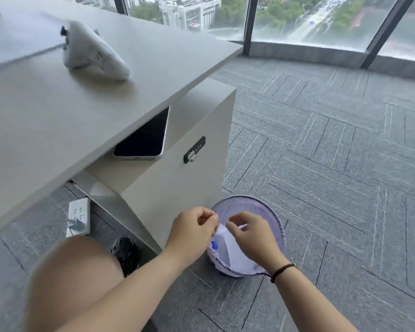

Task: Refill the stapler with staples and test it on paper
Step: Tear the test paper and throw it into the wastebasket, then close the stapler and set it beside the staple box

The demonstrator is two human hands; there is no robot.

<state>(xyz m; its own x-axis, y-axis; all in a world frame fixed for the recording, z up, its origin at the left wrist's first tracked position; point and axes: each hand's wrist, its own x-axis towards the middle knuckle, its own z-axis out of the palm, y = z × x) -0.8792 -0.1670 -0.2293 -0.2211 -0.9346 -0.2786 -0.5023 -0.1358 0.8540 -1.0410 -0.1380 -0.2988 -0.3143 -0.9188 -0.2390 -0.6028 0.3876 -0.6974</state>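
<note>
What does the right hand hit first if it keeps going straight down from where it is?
Probably the white paper in the purple mesh wastebasket; the right hand hovers over the basket's mouth, its fingers seemingly already pinching the paper's top edge. Depth is unclear.

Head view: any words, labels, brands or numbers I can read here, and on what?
None can be read.
Cabinet lock: its dial marks are too blurred to read.
Power strip: socket holes only, no print legible.
Paper over the bin: no print visible.
Distant building: signs too small.

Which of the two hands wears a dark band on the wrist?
The right hand, over the purple mesh bin; the left hand has a bare wrist.
</note>
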